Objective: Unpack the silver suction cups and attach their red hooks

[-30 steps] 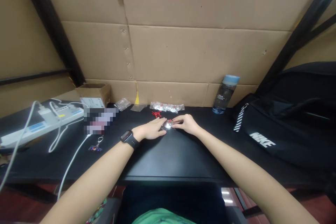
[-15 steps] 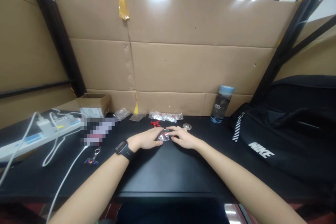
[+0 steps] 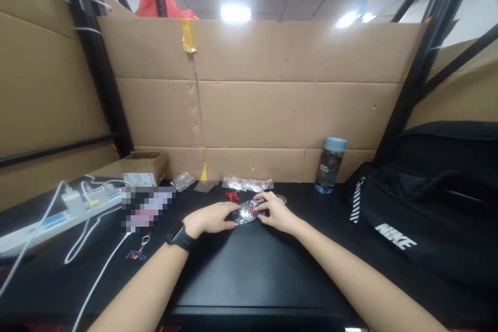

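A small clear plastic bag (image 3: 247,211) with something red and shiny inside is held between both hands on the black table (image 3: 249,270). My left hand (image 3: 212,217), with a black watch on its wrist, pinches the bag's left end. My right hand (image 3: 276,212) grips its right end with curled fingers. Loose red pieces (image 3: 232,196) lie just behind the hands. A small round clear disc (image 3: 281,198) lies beside my right hand.
More small clear bags (image 3: 247,184) lie along the cardboard wall. A water bottle (image 3: 330,165) stands at the back right, next to a black bag (image 3: 428,212). At left are a cardboard box (image 3: 143,166), a power strip (image 3: 54,212) with white cables, and a keychain (image 3: 136,254).
The camera has tilted up, showing the ceiling above the cardboard. Both hands stay on the small bag and have drawn it slightly nearer; the round disc now shows beside my right hand.
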Tool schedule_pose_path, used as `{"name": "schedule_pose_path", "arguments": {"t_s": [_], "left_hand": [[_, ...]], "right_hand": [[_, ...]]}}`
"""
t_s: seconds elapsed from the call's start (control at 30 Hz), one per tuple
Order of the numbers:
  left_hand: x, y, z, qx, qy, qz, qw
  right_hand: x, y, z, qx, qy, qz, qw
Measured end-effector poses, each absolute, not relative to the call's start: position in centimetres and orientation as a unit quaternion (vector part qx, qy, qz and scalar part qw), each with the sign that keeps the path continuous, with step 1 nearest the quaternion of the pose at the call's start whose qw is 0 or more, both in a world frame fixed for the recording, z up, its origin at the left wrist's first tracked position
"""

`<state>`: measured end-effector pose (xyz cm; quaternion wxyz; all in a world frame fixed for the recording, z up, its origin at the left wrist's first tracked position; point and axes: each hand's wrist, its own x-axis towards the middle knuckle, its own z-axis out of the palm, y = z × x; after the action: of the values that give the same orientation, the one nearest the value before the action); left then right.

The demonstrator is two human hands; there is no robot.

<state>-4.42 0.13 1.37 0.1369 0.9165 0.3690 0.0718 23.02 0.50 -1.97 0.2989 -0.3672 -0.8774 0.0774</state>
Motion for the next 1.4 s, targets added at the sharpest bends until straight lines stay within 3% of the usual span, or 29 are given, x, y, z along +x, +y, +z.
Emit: {"name": "schedule_pose_path", "arguments": {"t_s": [0.7,0.9,1.4], "left_hand": [[-3.6,0.6,0.3,0.919,0.378,0.087,0.064],[-2.6,0.0,-0.9,0.886,0.458,0.061,0.033],[-3.3,0.1,0.0,0.906,0.407,0.096,0.072]], "right_hand": [[23.8,0.1,-0.8,-0.401,-0.885,0.058,0.230],[23.0,0.6,-1.4,-0.371,-0.896,0.063,0.234],[23.9,0.7,-1.8,-0.450,-0.856,0.109,0.229]]}}
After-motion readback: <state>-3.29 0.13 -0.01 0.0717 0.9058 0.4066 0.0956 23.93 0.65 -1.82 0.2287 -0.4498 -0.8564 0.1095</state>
